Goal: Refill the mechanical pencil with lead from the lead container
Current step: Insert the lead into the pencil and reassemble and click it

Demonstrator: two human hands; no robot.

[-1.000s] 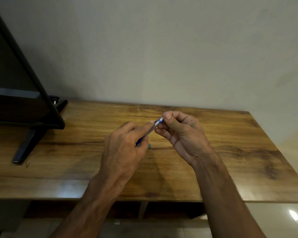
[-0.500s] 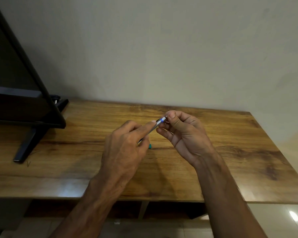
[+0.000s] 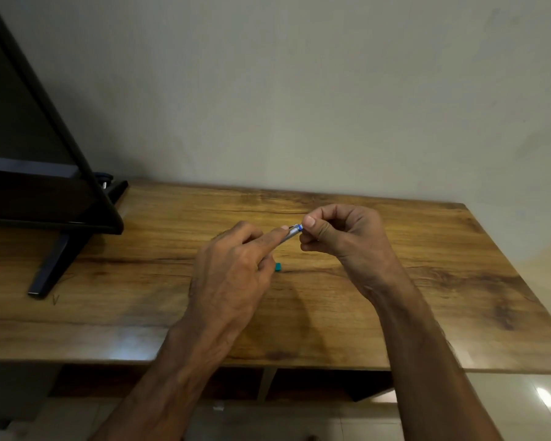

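My left hand holds a silver mechanical pencil with a blue band, tilted up to the right above the wooden table. Only the pencil's upper end shows; the rest is hidden in my fingers. My right hand pinches the pencil's top end between thumb and forefinger. A small teal piece, possibly the lead container's end, peeks out on the table just right of my left hand; most of it is hidden. No lead is visible.
A black TV on a slanted leg stands at the table's left. A plain wall runs behind. The table's front edge is near my forearms, with tiled floor below at the right.
Both hands have stayed together over the table's middle. My right thumb and forefinger have closed more tightly over the pencil's top end; the pencil's tilt is nearly the same.
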